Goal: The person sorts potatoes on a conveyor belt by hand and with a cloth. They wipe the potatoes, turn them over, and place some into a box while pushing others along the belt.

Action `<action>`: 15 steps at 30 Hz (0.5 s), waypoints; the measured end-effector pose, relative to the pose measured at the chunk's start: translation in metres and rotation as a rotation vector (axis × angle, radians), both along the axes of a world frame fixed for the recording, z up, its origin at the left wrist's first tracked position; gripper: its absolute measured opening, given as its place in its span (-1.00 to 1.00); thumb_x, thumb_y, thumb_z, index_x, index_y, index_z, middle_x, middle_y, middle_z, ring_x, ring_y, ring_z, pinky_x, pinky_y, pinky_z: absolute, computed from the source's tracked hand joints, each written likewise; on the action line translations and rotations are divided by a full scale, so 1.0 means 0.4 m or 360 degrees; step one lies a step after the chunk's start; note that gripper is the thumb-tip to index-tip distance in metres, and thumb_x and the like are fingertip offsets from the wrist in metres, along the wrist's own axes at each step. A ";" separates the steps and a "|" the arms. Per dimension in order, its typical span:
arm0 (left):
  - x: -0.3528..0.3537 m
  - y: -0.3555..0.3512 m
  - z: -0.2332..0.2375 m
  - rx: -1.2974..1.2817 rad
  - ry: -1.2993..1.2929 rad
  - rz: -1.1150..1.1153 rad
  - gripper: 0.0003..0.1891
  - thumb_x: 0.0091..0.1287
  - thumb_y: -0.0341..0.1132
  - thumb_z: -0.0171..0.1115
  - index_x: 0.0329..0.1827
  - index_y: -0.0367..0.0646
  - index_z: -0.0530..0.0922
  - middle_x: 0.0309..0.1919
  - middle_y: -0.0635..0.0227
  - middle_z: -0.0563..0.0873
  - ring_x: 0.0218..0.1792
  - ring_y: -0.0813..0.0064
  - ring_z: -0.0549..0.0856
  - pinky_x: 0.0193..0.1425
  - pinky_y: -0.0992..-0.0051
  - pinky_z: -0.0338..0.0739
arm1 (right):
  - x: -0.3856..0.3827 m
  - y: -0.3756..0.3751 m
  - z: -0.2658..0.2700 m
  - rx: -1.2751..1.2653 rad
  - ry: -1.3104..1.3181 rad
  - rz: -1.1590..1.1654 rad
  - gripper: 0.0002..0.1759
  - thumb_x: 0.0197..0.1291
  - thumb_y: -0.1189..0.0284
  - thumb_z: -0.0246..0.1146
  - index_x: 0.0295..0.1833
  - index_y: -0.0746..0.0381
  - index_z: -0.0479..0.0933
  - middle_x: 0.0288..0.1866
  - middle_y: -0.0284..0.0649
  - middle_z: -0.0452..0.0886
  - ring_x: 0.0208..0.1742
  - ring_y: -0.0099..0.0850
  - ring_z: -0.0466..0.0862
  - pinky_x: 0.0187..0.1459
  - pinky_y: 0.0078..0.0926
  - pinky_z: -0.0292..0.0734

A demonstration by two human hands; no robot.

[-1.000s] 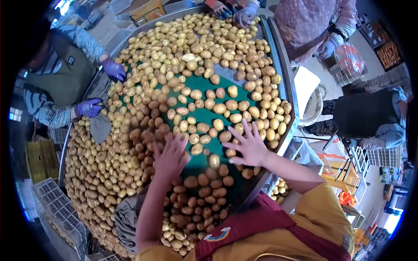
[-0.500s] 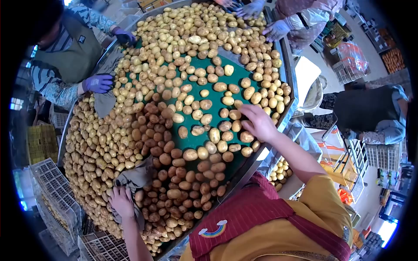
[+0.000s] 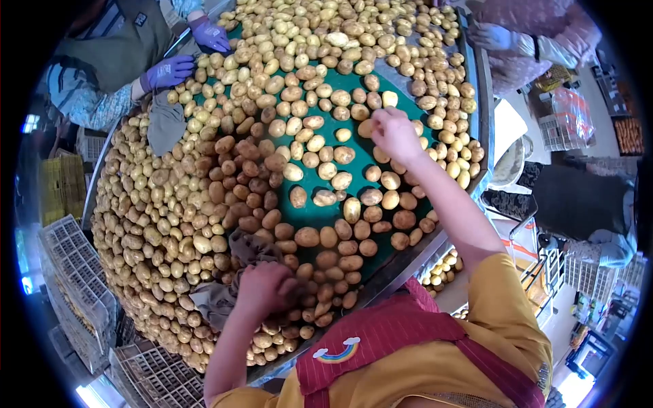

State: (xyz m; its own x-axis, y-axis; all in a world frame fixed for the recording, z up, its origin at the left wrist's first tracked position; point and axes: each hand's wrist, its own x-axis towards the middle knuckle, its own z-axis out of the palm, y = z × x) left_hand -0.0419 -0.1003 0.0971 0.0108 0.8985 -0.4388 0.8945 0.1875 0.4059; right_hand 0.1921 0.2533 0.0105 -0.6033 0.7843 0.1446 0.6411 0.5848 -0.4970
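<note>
Potatoes [image 3: 156, 224] lie in a big heap over the table, some darker and browner near the middle. My right hand [image 3: 396, 132] reaches across the green table surface [image 3: 320, 211]. Its fingers are drawn together at a potato [image 3: 365, 128] among the loosely spread ones. Lower left, my left hand [image 3: 269, 289] is over a crumpled grey cloth [image 3: 218, 299] lying on the heap. The fingers there are curled and smeared by motion against brown potatoes, and what they grip is hidden.
Across the table, a person's purple-gloved hands [image 3: 166, 71] rest by another grey cloth [image 3: 165, 126]. At the upper right is another gloved hand [image 3: 493, 36]. Plastic crates [image 3: 78, 272] stand at the left edge. A metal rim [image 3: 484, 102] borders the table.
My right hand has moved farther up the table, its fingers now drawn together. My left hand has moved right, with the grey cloth shifted too. The view has shifted slightly.
</note>
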 end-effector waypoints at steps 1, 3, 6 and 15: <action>-0.009 0.021 0.014 -0.0134 -0.0119 0.0154 -0.82 0.34 -0.13 0.34 -0.15 0.01 0.67 -0.26 0.26 0.67 -0.18 0.08 0.70 -0.12 0.08 0.56 | -0.030 -0.014 0.026 0.0065 0.0121 0.0181 -0.71 0.05 0.53 0.31 -0.05 0.17 0.64 -0.06 -0.09 0.60 -0.05 -0.03 0.68 -0.02 -0.12 0.65; -0.022 0.085 0.031 0.0003 0.0029 0.0133 -0.82 0.37 -0.21 0.32 -0.06 -0.04 0.67 -0.25 0.22 0.69 -0.20 0.04 0.73 -0.12 0.12 0.61 | -0.089 -0.038 0.007 0.0040 0.0109 0.0447 -0.59 0.04 0.59 0.30 0.07 0.12 0.67 0.00 -0.17 0.57 0.04 -0.08 0.66 0.01 -0.16 0.66; -0.050 0.206 0.008 0.0640 0.0037 0.0031 -0.87 0.37 -0.27 0.31 -0.08 -0.03 0.64 -0.27 0.25 0.68 -0.24 0.06 0.70 -0.16 0.16 0.61 | -0.144 -0.036 -0.023 -0.0124 -0.0465 0.0510 -0.54 0.06 0.57 0.34 0.12 0.04 0.65 0.12 -0.10 0.51 0.11 -0.06 0.66 0.05 -0.11 0.65; -0.020 0.712 -0.206 0.1096 -0.0124 0.0104 -0.75 0.33 -0.39 0.31 0.05 -0.13 0.64 -0.04 0.18 0.68 -0.01 0.11 0.69 0.04 0.20 0.62 | 0.037 -0.114 0.019 -0.2542 0.1147 -0.0037 -0.79 0.16 0.61 0.19 -0.12 0.13 0.42 -0.20 -0.26 0.50 -0.35 -0.48 0.50 -0.48 -0.59 0.24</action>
State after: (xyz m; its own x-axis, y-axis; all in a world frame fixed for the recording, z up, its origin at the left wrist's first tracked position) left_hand -0.0499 0.1846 0.0147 -0.0443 0.9719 0.2311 0.8535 -0.0834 0.5144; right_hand 0.2070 0.2076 0.0183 -0.7592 0.4183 -0.4986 0.0538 -0.7232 -0.6886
